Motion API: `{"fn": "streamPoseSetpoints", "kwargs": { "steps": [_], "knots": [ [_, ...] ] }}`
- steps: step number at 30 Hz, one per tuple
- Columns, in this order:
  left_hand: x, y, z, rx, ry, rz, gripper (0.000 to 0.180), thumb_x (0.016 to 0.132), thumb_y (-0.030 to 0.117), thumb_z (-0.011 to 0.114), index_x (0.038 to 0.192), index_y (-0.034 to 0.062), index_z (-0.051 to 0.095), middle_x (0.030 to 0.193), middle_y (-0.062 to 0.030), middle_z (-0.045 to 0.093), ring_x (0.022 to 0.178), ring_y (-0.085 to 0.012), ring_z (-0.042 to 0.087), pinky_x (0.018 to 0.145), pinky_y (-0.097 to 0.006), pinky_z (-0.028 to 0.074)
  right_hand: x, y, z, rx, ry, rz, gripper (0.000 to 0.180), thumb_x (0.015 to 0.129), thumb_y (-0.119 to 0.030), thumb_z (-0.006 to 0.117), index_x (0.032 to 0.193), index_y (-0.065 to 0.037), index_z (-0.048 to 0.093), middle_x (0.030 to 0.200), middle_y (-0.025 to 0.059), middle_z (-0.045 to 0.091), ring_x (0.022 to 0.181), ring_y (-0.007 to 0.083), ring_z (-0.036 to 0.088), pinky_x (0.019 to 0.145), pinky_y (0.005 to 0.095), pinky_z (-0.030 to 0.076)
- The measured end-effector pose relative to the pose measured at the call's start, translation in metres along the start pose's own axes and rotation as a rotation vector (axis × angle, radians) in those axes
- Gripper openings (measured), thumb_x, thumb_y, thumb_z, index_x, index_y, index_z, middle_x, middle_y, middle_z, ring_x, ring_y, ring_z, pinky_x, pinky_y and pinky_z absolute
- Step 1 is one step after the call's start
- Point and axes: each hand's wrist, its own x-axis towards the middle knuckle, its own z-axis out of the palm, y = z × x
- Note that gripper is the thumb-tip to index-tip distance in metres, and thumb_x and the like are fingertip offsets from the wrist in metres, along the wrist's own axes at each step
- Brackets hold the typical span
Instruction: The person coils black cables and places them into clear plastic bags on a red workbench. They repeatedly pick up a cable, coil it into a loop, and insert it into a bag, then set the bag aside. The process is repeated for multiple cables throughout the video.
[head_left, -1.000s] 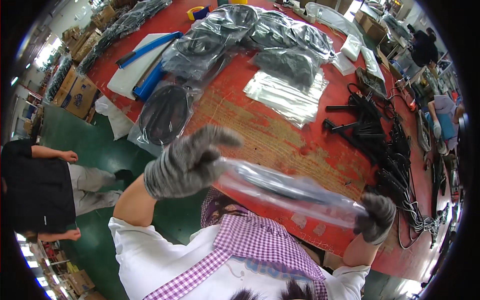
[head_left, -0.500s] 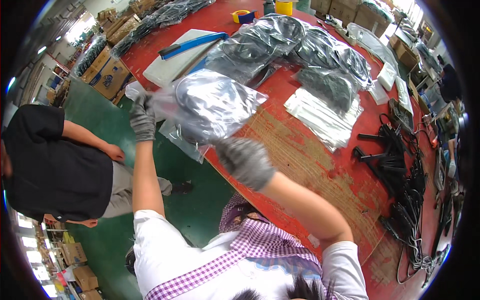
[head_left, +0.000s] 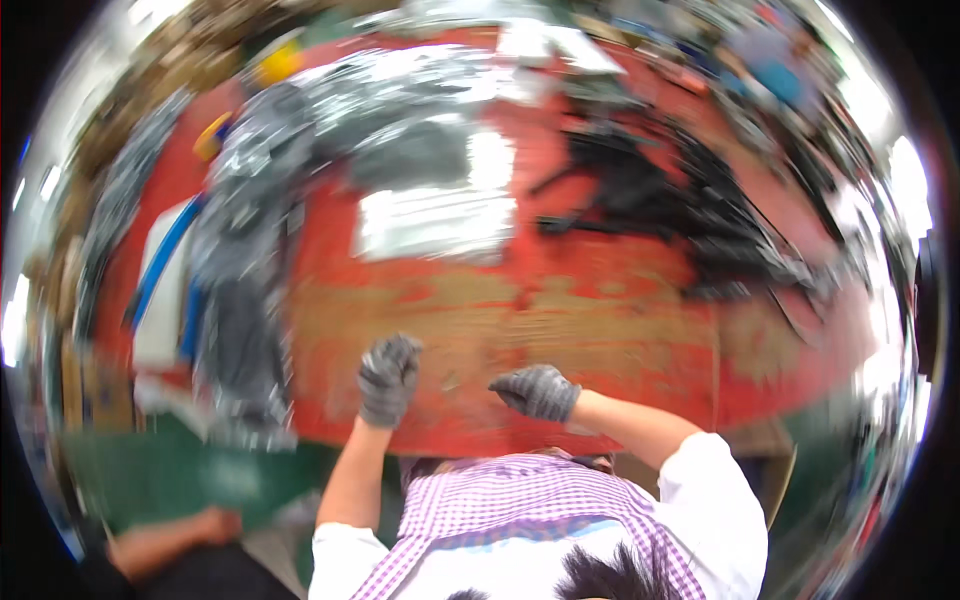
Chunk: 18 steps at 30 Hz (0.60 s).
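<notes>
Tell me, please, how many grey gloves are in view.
2: one glove on the left hand, another glove on the right hand, both seen against the red table. More may hide in the blurred background.

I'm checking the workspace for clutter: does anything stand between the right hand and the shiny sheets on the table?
Nothing visible does: only worn tabletop shows between the right hand and the shiny sheets. The black parts lie right of that path.
</notes>
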Motion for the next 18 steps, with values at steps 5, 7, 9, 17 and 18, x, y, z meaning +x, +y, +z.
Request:
{"fn": "streamPoseSetpoints", "kwargs": {
  "steps": [5,7,9,17,18],
  "knots": [
    [0.017,0.089,0.108,-0.259,-0.306,0.195,0.012,0.073,0.008,0.059,0.084,0.0086,0.061,0.082,-0.0117,0.06,0.078,-0.0305,0.058,0.069,-0.04,0.048,-0.073,0.113,-0.086,-0.452,0.448,0.334,0.017,0.076,-0.021,0.052,0.087,-0.01,0.06,0.072,0.0124,0.06,0.067,0.0305,0.059,0.059,0.0416,0.047],
    [0.011,0.104,0.127,-0.266,-0.387,0.195,0.013,0.074,0.011,0.06,0.086,0.0089,0.06,0.085,-0.0116,0.06,0.08,-0.0301,0.058,0.07,-0.039,0.048,-0.099,0.147,-0.136,-0.922,0.56,0.554,0.019,0.074,-0.017,0.052,0.091,-0.012,0.058,0.082,0.0094,0.059,0.078,0.0256,0.056,0.068,0.0381,0.045],
    [0.013,0.117,0.124,-0.198,-0.453,0.27,0.013,0.075,0.012,0.06,0.088,0.0092,0.06,0.088,-0.0114,0.06,0.082,-0.03,0.057,0.071,-0.04,0.047,-0.128,0.194,-0.17,-1.132,0.805,0.72,0.023,0.073,-0.014,0.052,0.096,-0.012,0.054,0.089,0.0074,0.055,0.085,0.0231,0.053,0.075,0.0374,0.042],
    [0.008,0.098,0.109,-0.202,-0.528,0.137,0.011,0.077,0.013,0.061,0.087,0.0093,0.061,0.088,-0.0112,0.062,0.085,-0.0304,0.058,0.075,-0.038,0.047,-0.178,0.261,-0.215,-0.833,0.103,1.281,0.025,0.082,-0.019,0.049,0.103,-0.014,0.061,0.11,0.0098,0.058,0.102,0.0212,0.054,0.082,0.0376,0.044],
    [0.01,0.1,0.109,-0.22,-0.535,0.137,0.01,0.077,0.012,0.061,0.086,0.0094,0.061,0.087,-0.0113,0.062,0.084,-0.0303,0.058,0.075,-0.038,0.047,-0.191,0.271,-0.205,-0.935,0.094,1.164,0.027,0.082,-0.02,0.049,0.105,-0.015,0.061,0.112,0.0097,0.058,0.103,0.0219,0.054,0.083,0.0374,0.044]
  ]
}}
